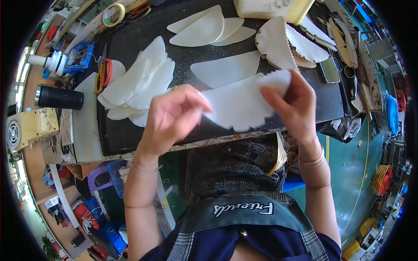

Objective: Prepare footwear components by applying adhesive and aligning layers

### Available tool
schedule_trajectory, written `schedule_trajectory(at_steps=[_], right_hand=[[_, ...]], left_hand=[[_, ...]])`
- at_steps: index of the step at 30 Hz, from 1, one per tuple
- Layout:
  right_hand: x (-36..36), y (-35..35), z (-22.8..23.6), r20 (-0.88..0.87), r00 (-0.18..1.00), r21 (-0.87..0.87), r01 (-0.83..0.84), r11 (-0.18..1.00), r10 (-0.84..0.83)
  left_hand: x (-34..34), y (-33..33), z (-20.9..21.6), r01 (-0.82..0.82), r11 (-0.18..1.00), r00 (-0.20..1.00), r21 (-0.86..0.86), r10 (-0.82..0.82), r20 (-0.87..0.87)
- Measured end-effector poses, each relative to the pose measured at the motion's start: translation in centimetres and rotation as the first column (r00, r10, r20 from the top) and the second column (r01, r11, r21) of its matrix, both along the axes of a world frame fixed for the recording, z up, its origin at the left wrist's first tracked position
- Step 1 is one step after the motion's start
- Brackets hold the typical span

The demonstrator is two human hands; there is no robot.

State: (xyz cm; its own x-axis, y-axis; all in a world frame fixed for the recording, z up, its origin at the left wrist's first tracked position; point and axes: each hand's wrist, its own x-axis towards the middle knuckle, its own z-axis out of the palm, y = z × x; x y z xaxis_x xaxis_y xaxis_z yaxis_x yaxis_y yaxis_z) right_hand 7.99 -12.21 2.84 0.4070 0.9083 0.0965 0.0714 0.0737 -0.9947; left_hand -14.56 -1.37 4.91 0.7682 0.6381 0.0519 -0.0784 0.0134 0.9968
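A thin white curved sheet piece [237,104] with a notched, scalloped edge is held above the front of the dark work board [130,141]. My right hand [298,104] grips its right end between thumb and fingers. At its left end is my left hand [172,115], fingers curled and slightly blurred, the fingertips against the piece's edge. Just beyond lies a smooth-edged white piece [224,69]. To the left is a heap of overlapping white pieces [139,82]; farther back lie several smooth half-moon pieces [200,30].
Pieces with toothed edges [275,41] are stacked at the back right, near a phone [330,69]. Scissors with red and orange handles [104,75] lie left of the heap. A black cup [58,96], a tape roll [114,15] and a pale container [265,8] stand around the board.
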Motion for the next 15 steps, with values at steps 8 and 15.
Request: schedule_trajectory(at_steps=[8,15], right_hand=[[-0.1,2.0,-2.9,0.451,0.892,-0.152,0.036,0.988,0.037],[0.1,1.8,-1.7,0.856,0.476,0.158,0.127,0.979,-0.200]], left_hand=[[1.3,0.6,-3.5,-0.139,0.925,0.915,0.355,0.257,-0.311],[1.8,0.0,-1.0,0.179,0.436,0.770,0.882,0.496,-0.401]])
